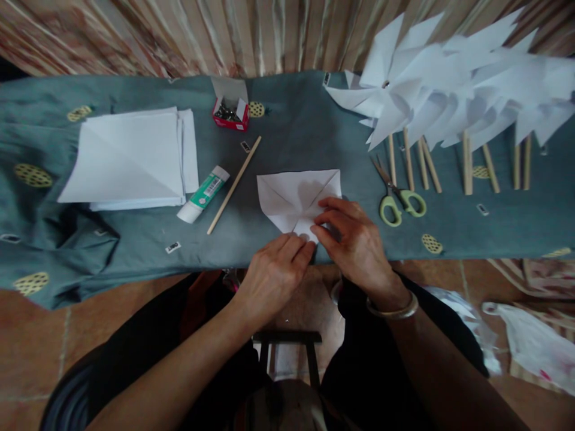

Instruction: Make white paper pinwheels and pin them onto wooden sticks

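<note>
A white paper square (291, 188) with cuts running in from its corners lies at the table's front edge. My left hand (278, 263) is closed on the near edge of this paper, its fingertips pinching it. At the paper's right side, my right hand (353, 236) has thumb and fingers closed on a near-right flap. Parts of the paper are hidden under both hands. Left of the paper rest a wooden stick (234, 184) and a green-and-white glue stick (203, 194). A pair of scissors (398, 194) with green handles lies to the right, blades pointing away.
A stack of white paper sheets (130, 158) lies at the left. Behind the wooden stick stands an open red box (230, 114) of small metal pins. Several finished paper pinwheels (449, 90) on sticks are piled at the back right. A curtain (291, 36) hangs behind the table.
</note>
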{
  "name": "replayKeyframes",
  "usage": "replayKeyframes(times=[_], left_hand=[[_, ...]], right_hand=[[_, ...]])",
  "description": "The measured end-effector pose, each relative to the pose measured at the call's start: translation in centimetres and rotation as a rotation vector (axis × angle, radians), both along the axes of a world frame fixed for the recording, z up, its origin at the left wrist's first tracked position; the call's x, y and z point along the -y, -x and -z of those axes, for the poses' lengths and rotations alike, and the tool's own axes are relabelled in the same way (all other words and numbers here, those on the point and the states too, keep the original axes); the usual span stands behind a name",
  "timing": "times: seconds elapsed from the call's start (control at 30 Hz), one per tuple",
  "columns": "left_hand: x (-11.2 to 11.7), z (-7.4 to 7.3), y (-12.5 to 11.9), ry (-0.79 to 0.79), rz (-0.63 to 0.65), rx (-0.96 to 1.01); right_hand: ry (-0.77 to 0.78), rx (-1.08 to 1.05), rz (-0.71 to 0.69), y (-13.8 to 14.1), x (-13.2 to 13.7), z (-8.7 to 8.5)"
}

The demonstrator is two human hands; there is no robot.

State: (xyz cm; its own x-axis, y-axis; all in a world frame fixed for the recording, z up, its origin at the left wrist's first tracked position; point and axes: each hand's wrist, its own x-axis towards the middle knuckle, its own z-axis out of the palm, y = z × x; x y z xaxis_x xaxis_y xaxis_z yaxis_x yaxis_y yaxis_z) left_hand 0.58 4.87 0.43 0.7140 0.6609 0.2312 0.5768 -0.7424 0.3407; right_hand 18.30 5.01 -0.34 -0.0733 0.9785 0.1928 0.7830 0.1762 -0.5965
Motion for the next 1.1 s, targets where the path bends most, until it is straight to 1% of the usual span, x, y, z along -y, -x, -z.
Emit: replayKeyframes(times=[0.2,0.43,0.57,0.73,0.97,1.1], left_hand=[[0.0,0.1,0.0,-0.002,0.003,0.002],[-0.1,0.0,0.0,-0.007,0.003,-0.001],[-0.2,0.0,0.0,-0.006,0.002,0.010],[-0.2,0.0,0.0,0.003,-0.002,0.019],[-0.4,-0.3,-0.1,0.008,0.017,-0.001],[-0.5,-0.4,-0.2,0.010,0.019,-0.018]], right_hand=[[-0.012,-0.005,-0.018,0.2,0.0,-0.1],[-0.001,0.041,-0.079,0.4,0.3,0.1],[-0.033,0.048,-0.119,0.4,0.4,0.3],[0.003,0.042,-0.135,0.5,0.2,0.1],[0.025,0.192,-0.136,1.2,0.7,0.5],[-0.016,0.195,-0.139,1.7,0.9,0.9]])
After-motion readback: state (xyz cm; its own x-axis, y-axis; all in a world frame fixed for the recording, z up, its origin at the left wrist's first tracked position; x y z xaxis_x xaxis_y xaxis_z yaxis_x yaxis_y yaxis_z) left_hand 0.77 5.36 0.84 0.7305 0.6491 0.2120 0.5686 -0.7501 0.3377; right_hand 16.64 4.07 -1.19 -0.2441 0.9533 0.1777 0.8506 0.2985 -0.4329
